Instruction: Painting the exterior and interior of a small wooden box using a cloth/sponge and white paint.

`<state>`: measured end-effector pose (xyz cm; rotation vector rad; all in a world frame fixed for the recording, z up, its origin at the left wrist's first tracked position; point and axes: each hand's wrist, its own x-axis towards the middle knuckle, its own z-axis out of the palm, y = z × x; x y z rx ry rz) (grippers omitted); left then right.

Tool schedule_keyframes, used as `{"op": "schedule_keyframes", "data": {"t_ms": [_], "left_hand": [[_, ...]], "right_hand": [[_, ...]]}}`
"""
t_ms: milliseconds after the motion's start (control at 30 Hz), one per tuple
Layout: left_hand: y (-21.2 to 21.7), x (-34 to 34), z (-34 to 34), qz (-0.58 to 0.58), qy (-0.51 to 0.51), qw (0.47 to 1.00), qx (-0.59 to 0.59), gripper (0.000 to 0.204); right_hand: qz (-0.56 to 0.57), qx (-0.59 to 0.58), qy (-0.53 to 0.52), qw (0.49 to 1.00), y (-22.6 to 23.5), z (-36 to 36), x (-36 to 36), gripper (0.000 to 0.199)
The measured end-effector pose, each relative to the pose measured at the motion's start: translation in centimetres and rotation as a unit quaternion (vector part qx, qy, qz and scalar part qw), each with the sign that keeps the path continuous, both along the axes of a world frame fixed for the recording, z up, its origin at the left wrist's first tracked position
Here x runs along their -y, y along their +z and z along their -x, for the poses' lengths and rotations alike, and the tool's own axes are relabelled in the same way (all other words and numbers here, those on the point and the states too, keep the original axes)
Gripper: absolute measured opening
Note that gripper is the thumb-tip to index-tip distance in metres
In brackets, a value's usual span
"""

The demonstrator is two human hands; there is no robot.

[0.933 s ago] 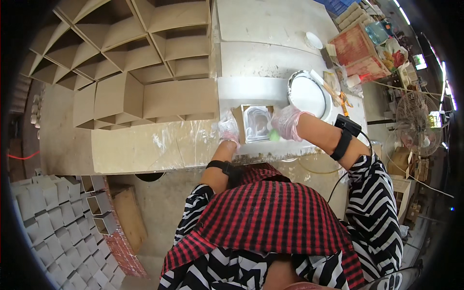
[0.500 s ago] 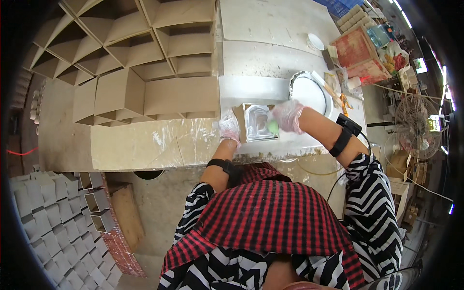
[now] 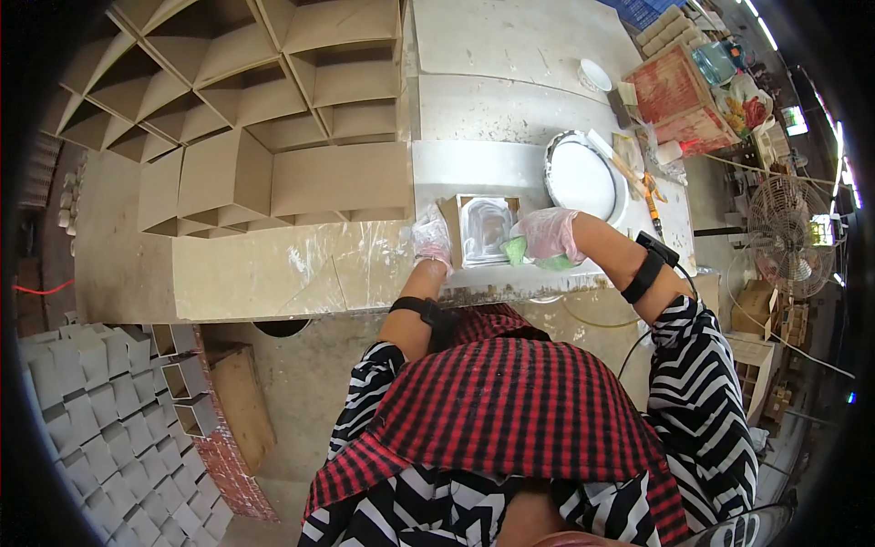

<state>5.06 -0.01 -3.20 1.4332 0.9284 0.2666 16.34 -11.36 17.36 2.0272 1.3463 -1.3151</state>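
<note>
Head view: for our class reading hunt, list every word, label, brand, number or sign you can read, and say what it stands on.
No text can be read in this view.
Small box between the two hands: no readable lettering.
Brown cardboard boxes: no readable lettering.
Clear blue jug: too small to read any label.
Dark item at the lower right edge: pale marks, too unclear to call writing.
</note>
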Motion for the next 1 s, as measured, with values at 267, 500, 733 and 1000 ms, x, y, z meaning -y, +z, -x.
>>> {"op": "schedule_keyframes", "data": {"t_ms": [267, 500, 733, 1000], "left_hand": [[-0.3, 0.1, 0.5, 0.005, 0.005, 1.000, 0.002, 0.036], [-1.4, 0.7, 1.8, 0.032, -0.025, 0.998, -0.039, 0.038], [-1.9, 1.0, 2.2, 0.034, -0.043, 0.997, -0.049, 0.040], [-4.4, -0.3, 0.2, -0.106, -0.085, 0.991, -0.020, 0.043]], "right_hand": [[-0.085, -0.039, -0.028, 0.995, 1.8, 1.8, -1.7, 0.032], [-0.057, -0.016, -0.011, 0.998, 0.9, 2.5, -1.4, 0.043], [-0.250, -0.151, -0.295, 0.910, -1.8, 1.8, 0.4, 0.028], [-0.420, 0.161, 0.088, 0.889, -2.5, 2.1, -0.9, 0.035]]}}
